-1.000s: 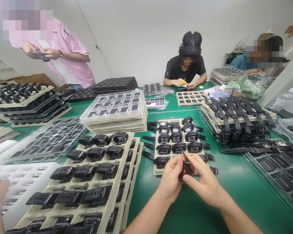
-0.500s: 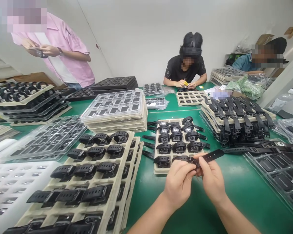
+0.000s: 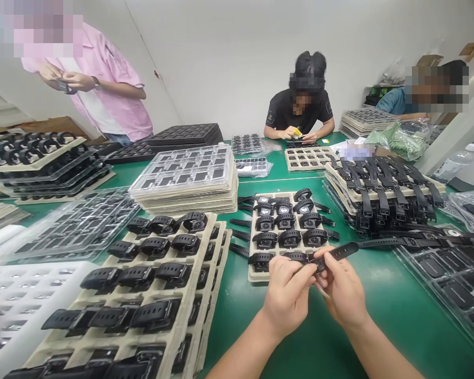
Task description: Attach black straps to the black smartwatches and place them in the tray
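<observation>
Both hands meet over the green table around a black watch strap (image 3: pixel 342 252). My left hand (image 3: pixel 287 295) is closed, its thumb and fingers pinching the strap's near end by the buckle area. My right hand (image 3: pixel 345 289) grips the same strap between thumb and fingers, and its holed tip sticks out to the upper right. Fingers hide whatever the strap joins. A thin pale item shows below the fingers; I cannot tell what it is. Just beyond my hands lies a beige tray (image 3: pixel 269 275) holding rows of black smartwatches (image 3: pixel 286 221), with several loose straps along its left side.
Stacked trays of watches (image 3: pixel 154 273) stand at the left, a stack with clear lids (image 3: pixel 185 173) behind them. Straps hang over a tray stack (image 3: pixel 383 184) at the right. A white foam tray (image 3: pixel 27 300) lies far left. Co-workers (image 3: pixel 300 105) are across the table.
My hands stay almost in place, the strap still between them. The strap's tip has shifted slightly left, and the pale item below my right fingers shows more.
</observation>
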